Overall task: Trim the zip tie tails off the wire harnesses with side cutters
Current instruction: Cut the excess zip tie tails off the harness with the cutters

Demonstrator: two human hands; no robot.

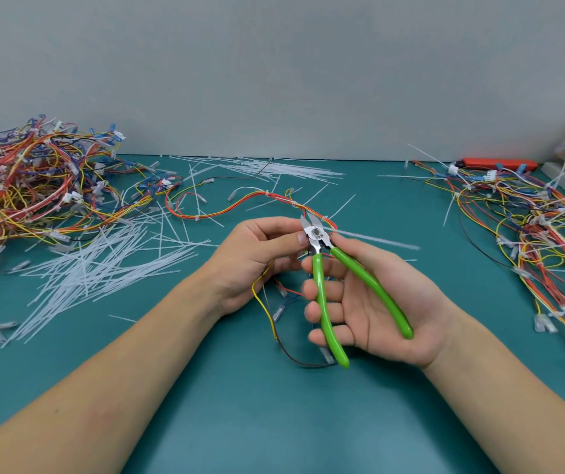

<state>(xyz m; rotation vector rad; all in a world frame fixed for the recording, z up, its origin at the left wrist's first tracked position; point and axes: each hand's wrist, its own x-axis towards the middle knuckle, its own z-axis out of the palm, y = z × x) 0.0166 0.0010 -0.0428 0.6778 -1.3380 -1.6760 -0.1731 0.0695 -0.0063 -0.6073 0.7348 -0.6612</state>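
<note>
My right hand [373, 302] holds green-handled side cutters [322, 292], handles spread and steel jaws apart. The jaws point up at a zip tie on a wire harness [240, 203] of red, orange and yellow wires. My left hand [257, 258] pinches that harness just left of the jaws. A white zip tie tail [376, 239] sticks out to the right from the tie, blurred. The harness runs away to the upper left, and loose ends with clear terminals hang below my hands.
A big heap of harnesses [34, 186] fills the left of the green mat [274, 422]. Cut white zip tie tails [103, 268] lie scattered left of centre. More harnesses [540, 241] with long tails lie at the right. An orange tool [499, 163] lies by the wall.
</note>
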